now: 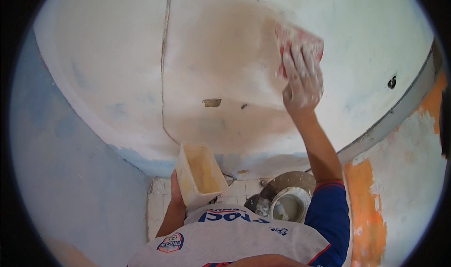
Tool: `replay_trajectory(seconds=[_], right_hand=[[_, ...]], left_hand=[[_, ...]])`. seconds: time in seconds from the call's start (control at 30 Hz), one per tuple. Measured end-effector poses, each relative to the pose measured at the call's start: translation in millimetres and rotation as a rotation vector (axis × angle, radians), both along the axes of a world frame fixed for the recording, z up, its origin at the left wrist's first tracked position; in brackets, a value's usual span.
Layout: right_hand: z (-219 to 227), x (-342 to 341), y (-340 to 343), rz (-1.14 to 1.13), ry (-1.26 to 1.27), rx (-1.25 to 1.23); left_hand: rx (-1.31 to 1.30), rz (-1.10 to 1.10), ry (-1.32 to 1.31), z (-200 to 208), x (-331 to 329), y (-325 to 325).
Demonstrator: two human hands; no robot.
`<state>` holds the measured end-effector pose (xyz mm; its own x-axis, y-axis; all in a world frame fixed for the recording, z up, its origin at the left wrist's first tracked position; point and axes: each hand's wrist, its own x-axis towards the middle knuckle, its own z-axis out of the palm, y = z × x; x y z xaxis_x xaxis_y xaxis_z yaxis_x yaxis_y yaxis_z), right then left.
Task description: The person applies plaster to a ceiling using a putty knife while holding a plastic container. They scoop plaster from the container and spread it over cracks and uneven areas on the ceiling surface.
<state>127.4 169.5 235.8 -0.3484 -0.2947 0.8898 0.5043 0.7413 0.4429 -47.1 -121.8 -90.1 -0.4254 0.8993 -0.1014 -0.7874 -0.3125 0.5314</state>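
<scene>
My right hand (303, 77), coated in whitish dust or paste, presses a flat red pad (315, 45) against the upper right of the pale wall (206, 46). Its fingers lie over the pad, whose exact kind I cannot make out. Low and left of centre, my left hand (175, 187) grips the side of an off-white rectangular plastic container (189, 189). Most of that hand's fingers are hidden behind it. The container is tilted, and its inside looks yellowish and stained. A broad brownish, damp-looking patch spreads over the wall left of my right hand.
A whitish bucket (306, 199) with murky contents stands below on the tiled floor (157, 203), beside a round dark basin (293, 178). The wall has a chipped spot (212, 102) and a dark hole (392, 82). Side walls, bluish left and orange-patched right, close in.
</scene>
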Motion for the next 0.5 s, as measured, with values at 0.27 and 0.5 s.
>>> replay_trajectory(seconds=[0.27, 0.5], right_hand=[[-113, -5, 25, -0.068, -0.306, -0.134], [-53, 4, -17, 0.027, -0.096, -0.117]], left_hand=[[0.030, -0.046, -0.115, -12, -8, 22], [0.060, -0.065, -0.186, -8, 0, 16]])
